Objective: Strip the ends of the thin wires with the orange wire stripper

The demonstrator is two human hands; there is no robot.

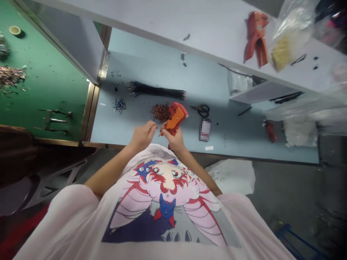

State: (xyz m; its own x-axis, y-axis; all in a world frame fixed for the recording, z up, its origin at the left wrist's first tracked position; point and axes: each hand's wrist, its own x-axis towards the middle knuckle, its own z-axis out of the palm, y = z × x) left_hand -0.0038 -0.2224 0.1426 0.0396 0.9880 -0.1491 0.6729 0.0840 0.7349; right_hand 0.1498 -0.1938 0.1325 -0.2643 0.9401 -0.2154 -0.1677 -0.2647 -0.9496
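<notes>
On the table (230,126), a wire bundle (158,91) lies behind a scrap pile (159,112), left of scissors (204,110).

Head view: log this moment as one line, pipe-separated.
left hand: pinched, seemingly on thin wire | right hand: gripping orange-red tool | beyond hands: copper-coloured pile, black wire bundle | right of tool: scissors

No readable text: small print (155,155) on the pale shirt (162,220) too blurred to make out

Red-and-orange tool (176,120), pale-blue tabletop (151,66)
</notes>
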